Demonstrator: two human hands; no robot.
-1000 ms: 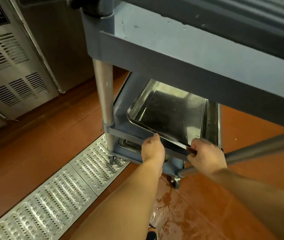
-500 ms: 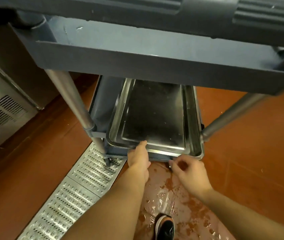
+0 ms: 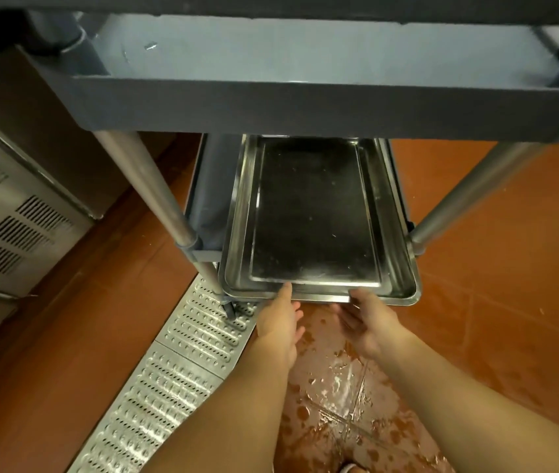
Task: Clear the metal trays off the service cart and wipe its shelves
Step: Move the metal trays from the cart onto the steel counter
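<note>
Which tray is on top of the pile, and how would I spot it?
Find the grey cart and look under its upper shelf, between the silver legs, at the pile of metal trays. The top tray is the narrower one with the dark bottom, sitting inside a wider shiny tray; the left hand and right hand meet its near rim.

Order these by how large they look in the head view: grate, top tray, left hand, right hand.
Largest: grate and top tray, about alike, so not ranked.
Then: left hand and right hand, also alike, both much smaller.
</note>
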